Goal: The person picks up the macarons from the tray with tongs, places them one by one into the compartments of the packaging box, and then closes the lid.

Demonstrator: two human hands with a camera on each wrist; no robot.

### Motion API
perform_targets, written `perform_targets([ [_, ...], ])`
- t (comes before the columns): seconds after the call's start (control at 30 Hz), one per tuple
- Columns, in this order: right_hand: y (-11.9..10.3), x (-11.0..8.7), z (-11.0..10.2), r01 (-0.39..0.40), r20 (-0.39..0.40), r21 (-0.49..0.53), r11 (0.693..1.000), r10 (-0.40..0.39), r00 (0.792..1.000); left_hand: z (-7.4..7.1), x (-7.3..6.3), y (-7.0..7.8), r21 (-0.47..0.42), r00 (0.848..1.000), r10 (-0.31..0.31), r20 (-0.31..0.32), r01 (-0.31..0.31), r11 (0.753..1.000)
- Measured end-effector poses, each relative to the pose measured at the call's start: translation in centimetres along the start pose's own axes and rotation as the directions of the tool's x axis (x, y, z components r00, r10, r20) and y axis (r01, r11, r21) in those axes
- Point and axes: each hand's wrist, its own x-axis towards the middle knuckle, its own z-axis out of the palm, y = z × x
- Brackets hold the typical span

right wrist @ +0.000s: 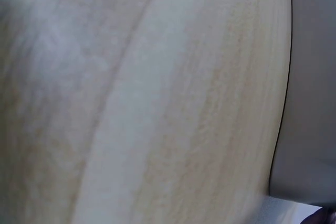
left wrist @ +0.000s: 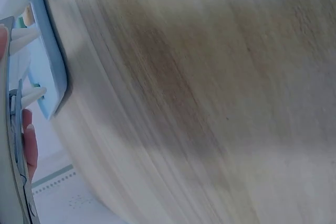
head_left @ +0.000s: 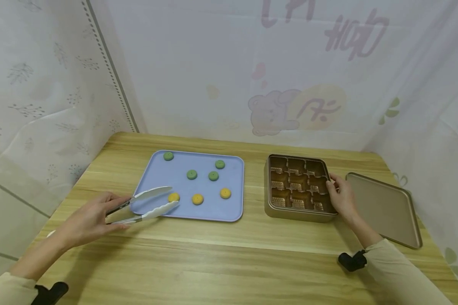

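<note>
My left hand (head_left: 89, 220) holds a pair of metal tongs (head_left: 131, 220) with white tips spread apart over the front left of a blue tray (head_left: 210, 212). A round yellow piece (head_left: 173, 197) lies between the ends of the tips; contact cannot be told. Two more yellow pieces (head_left: 197, 199) lie to its right, and several round green pieces (head_left: 192, 174) lie farther back. My right hand (head_left: 342, 197) grips the right side of a gold-brown tin (head_left: 301, 215), thumb at its rim. Brown compartments in the tin hold nothing. In the right wrist view, the tin's wall (right wrist: 310, 87) fills the right edge.
A flat gold-brown lid (head_left: 385, 207) lies to the right of the tin, close to my right wrist. Everything stands on a wooden table (head_left: 213, 262). White patterned curtains (head_left: 198, 63) hang behind and at both sides.
</note>
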Motion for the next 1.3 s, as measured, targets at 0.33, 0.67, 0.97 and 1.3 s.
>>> perform_targets([
  [0.33,0.0,-0.1,0.1,0.013,-0.01,-0.026,1.0,-0.014,1.0,-0.3,0.5,0.6,0.015,0.999,0.02,0.038,-0.02,1.0],
  [0.67,0.0,-0.1,0.0,0.008,-0.01,-0.044,0.999,-0.009,1.0,-0.3,0.9,0.3,0.028,0.999,0.022,0.05,-0.023,0.999],
  [0.97,0.2,-0.1,0.0,0.037,-0.02,-0.002,0.999,-0.037,0.999,-0.6,1.4,0.2,0.011,0.996,0.008,0.092,-0.01,1.0],
  [1.3,0.5,0.0,0.1,0.047,-0.044,0.0,0.999,-0.047,0.998,-0.8,1.6,0.4,0.015,0.995,0.001,0.102,-0.002,1.0],
])
